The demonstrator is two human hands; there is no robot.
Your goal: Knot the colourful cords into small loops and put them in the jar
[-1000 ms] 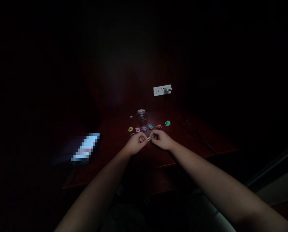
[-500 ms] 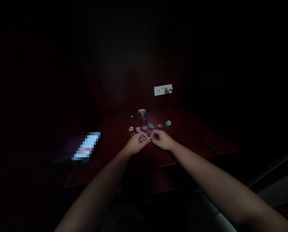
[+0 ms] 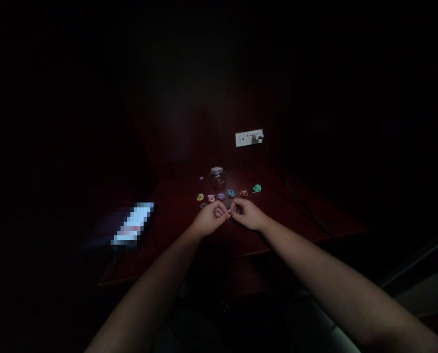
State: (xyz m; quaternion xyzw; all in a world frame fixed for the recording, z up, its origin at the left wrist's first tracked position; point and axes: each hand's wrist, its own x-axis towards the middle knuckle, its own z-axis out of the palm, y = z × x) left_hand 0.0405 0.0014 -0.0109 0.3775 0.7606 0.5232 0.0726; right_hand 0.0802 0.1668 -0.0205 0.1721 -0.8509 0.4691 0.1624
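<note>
Between the fingertips of both hands is a small yellow hair tie, mostly covered by the fingers. My left hand pinches it from the left, and my right hand pinches it from the right. Just beyond the hands lies a row of small hair tie piles: yellow, pink, purple, blue, orange and green. A dark bluish hair tie lies by my left knuckles, partly hidden.
A clear lidded jar stands behind the piles, with one purple hair tie to its left. A lit phone lies at the table's left. A dark cable crosses the right side from a wall socket. The room is dark.
Both hands stay nearly in place. The yellow hair tie has shifted between the fingertips and shows less of its loop now.
</note>
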